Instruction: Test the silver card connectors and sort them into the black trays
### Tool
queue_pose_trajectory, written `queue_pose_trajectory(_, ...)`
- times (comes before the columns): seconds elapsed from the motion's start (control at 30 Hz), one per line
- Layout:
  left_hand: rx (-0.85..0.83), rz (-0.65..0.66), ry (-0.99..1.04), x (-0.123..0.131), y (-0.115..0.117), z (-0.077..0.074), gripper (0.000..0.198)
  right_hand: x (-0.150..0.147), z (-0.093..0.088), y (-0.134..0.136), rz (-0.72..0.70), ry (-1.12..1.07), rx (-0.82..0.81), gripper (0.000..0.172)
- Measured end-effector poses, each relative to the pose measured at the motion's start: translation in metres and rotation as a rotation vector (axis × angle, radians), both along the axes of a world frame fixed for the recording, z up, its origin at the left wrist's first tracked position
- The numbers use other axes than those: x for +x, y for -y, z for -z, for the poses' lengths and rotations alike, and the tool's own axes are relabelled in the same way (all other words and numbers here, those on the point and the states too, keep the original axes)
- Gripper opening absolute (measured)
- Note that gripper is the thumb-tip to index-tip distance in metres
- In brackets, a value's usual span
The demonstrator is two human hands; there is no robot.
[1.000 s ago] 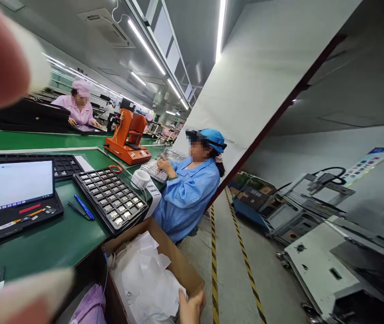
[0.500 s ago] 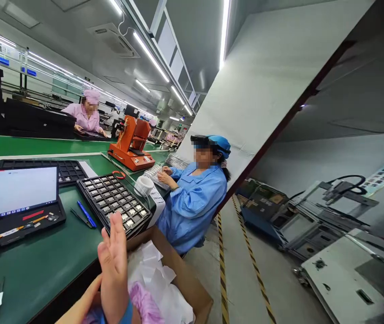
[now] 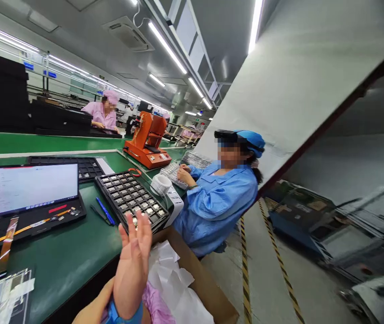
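Note:
My right hand [image 3: 133, 261] is raised near the table's front edge, fingers spread and palm bare, holding nothing. A blue band [image 3: 124, 315] circles its wrist, above a pink sleeve [image 3: 158, 306]. Low in the view, my left hand [image 3: 99, 303] touches the right wrist beside the band; its fingertips are hidden behind that wrist. Just beyond my raised fingers lies a black tray [image 3: 111, 191] of small metallic parts in compartments. Left of the tray are a blue pen [image 3: 105, 211] and dark tweezers [image 3: 99, 214].
An open cardboard box [image 3: 208, 288] with white paper [image 3: 168, 274] stands at the table edge. A lit screen [image 3: 32, 186] and flex cables lie left. Behind are an orange machine [image 3: 148, 139], a white roll [image 3: 161, 183] and a person in blue [image 3: 215, 193]. Another person in pink [image 3: 102, 114] sits farther back.
The whole view has shifted, so the table, screen and seated person appear farther right. The fingers of my right hand have spread apart more; my left hand stays at the right wrist.

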State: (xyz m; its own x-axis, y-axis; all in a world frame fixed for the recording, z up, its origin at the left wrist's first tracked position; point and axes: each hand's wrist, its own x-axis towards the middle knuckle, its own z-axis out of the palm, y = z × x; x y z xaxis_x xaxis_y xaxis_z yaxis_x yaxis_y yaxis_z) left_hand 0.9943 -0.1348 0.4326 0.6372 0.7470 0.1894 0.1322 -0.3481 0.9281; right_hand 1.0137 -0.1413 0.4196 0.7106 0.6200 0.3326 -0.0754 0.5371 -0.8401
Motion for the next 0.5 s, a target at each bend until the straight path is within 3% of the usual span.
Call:
queue_pose_trajectory(0.13,-0.004,-0.039,-0.119,0.013,-0.006,-0.016,0.059,0.011,-0.009,-0.015,-0.117,0.274,-0.151,0.059)
queue_pose_trajectory(0.3,0.037,-0.098,0.027,0.026,-0.012,-0.033,0.072,0.021,-0.031,-0.024,-0.252,0.337,-0.069,0.06)
queue_pose_trajectory(0.37,0.057,-0.132,-0.024,0.015,-0.002,-0.024,0.06,0.017,-0.036,-0.018,-0.418,0.383,0.008,0.068)
queue_pose_trajectory(0.43,0.043,-0.197,-0.17,-0.011,0.009,-0.004,0.044,0.01,-0.037,-0.013,-0.523,0.507,0.063,0.053)
queue_pose_trajectory(0.5,0.037,-0.13,-0.26,-0.046,0.019,0.019,0.043,0.003,-0.035,-0.011,-0.426,0.673,0.083,0.036)
